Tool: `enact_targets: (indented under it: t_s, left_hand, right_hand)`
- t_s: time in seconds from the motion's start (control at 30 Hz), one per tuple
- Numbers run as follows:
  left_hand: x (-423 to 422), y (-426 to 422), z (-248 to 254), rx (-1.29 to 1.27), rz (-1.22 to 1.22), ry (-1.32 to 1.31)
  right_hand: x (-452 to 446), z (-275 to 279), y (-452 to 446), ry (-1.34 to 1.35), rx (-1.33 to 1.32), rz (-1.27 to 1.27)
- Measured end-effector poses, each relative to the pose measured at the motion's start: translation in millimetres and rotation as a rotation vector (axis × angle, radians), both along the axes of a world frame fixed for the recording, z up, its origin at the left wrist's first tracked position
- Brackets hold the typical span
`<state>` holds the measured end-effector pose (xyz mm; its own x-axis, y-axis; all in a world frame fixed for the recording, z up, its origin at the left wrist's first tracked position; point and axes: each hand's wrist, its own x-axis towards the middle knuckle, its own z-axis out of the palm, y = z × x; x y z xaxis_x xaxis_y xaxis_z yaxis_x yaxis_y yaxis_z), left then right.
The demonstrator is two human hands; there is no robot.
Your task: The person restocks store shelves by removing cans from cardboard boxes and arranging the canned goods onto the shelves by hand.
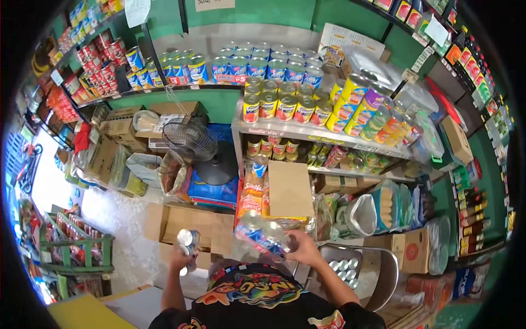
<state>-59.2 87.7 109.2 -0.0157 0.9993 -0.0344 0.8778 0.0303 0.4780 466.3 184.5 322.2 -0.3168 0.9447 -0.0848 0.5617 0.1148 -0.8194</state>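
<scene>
My left hand (178, 257) is closed around silver-topped cans (187, 238), just in front of an open cardboard box (189, 220). My right hand (308, 250) grips a cluster of blue-and-white cans (258, 234), smeared by motion, so their exact number is unclear. These cans hang in front of an orange pack (251, 198) and a brown cardboard piece (289, 189) by the shelf. Below my right forearm, several silver-topped cans (345, 270) sit on or by a chair (388, 277).
Blue cans (257, 68) and yellow-labelled fruit cans (285, 107) stand in rows on the metal shelf (329, 137). A black fan (192, 140) stands behind the box. Filled bags (361, 214) line the floor at right. A green crate (82, 247) is at left.
</scene>
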Motion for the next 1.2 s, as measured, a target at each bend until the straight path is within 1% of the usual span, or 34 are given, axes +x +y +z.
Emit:
enact_targets:
  t_s: [0.03,0.1,0.17,0.2,0.23,0.3,0.33,0.37,0.4,0.43,0.47,0.5,0.57,0.63,0.8,0.87,0.93,0.97,1.07,1.1,1.2]
  left_hand:
    - [15.3,8.7,8.0,-0.122,0.0,0.008]
    - [57.2,50.8,59.6,-0.361,0.002,0.022]
    - [116.8,80.4,137.9,-0.302,0.089,-0.057]
    - [132.7,87.4,158.1,-0.275,0.126,-0.095]
    - [115.3,96.3,99.5,-0.173,0.008,-0.271]
    - [137.3,125.8,108.1,-0.179,-0.236,0.059]
    - [175.5,136.7,179.4,-0.258,-0.144,0.028]
    - [187.6,146.0,200.4,-0.315,-0.21,0.023]
    - [199.3,156.6,204.0,-0.271,-0.268,0.035]
    - [209.8,160.6,206.0,-0.235,-0.323,0.044]
    - [216.5,164.8,207.6,-0.193,-0.372,0.053]
    - [219.6,171.0,197.1,-0.169,-0.423,0.04]
    - [231.7,174.2,203.4,-0.161,-0.481,0.033]
    - [238.9,173.7,198.3,-0.131,-0.524,-0.011]
    - [246.5,171.9,177.6,-0.129,-0.475,-0.039]
    - [245.3,168.5,174.7,-0.123,-0.4,-0.056]
    - [248.9,161.3,173.2,-0.109,-0.303,-0.075]
    - [250.0,158.3,174.5,-0.124,-0.252,-0.131]
    - [251.6,152.9,182.4,-0.297,-0.163,-0.108]
    - [253.5,150.0,184.2,-0.294,-0.137,-0.127]
    - [247.0,143.7,159.5,-0.31,-0.134,-0.148]
  right_hand:
    - [5.2,-4.3,3.5,0.024,0.036,0.058]
    - [5.5,14.8,7.5,0.042,0.025,0.174]
    - [0.7,22.9,15.1,0.112,0.055,0.322]
    - [-3.9,29.8,17.7,0.052,0.062,0.384]
    - [-9.4,40.7,19.8,-0.011,0.069,0.443]
    - [-21.9,47.9,28.0,-0.128,0.132,0.605]
    - [-28.4,53.0,32.1,-0.12,0.151,0.651]
    - [-33.7,61.8,34.6,-0.114,0.167,0.69]
    - [-38.8,72.7,38.4,-0.11,0.185,0.728]
    - [-43.9,88.3,40.4,-0.193,0.235,0.754]
    - [-45.1,91.4,42.5,-0.211,0.235,0.765]
    - [-47.2,93.9,44.9,-0.227,0.239,0.779]
    - [-50.2,96.3,49.3,-0.275,0.213,0.81]
    - [-46.5,93.6,50.0,-0.269,0.21,0.774]
    - [-36.0,89.7,43.3,-0.218,0.215,0.694]
    - [-36.9,95.6,46.6,-0.22,0.213,0.704]
    - [-37.5,88.0,51.1,-0.219,0.241,0.74]
    - [-37.5,85.4,53.0,-0.218,0.256,0.763]
    - [-39.2,99.0,58.0,-0.251,0.219,0.818]
    - [-37.4,100.7,57.5,-0.25,0.204,0.819]
    - [-30.9,97.1,62.5,-0.119,0.164,0.848]
